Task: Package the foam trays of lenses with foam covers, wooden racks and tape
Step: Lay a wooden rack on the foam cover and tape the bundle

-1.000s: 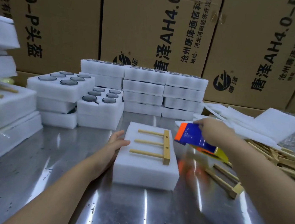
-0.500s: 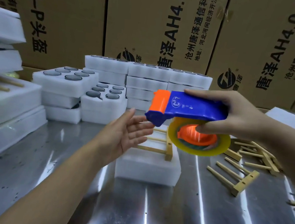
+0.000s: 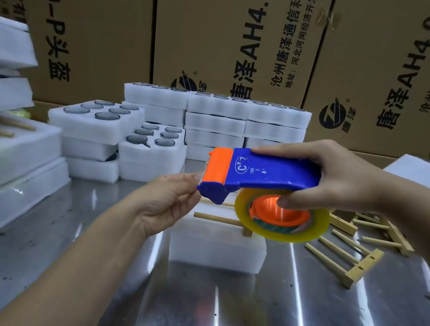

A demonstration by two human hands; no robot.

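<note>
Taping step: my right hand (image 3: 342,178) grips the dispenser (image 3: 269,173), left hand (image 3: 168,200) pinches the tape end (image 3: 201,173); next, pull across the tray (image 3: 217,244).

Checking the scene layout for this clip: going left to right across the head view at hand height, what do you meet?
Stacked foam packs → open lens trays → left hand, pinching the tape end → tape dispenser → right hand gripping it → foam sheet.
</note>
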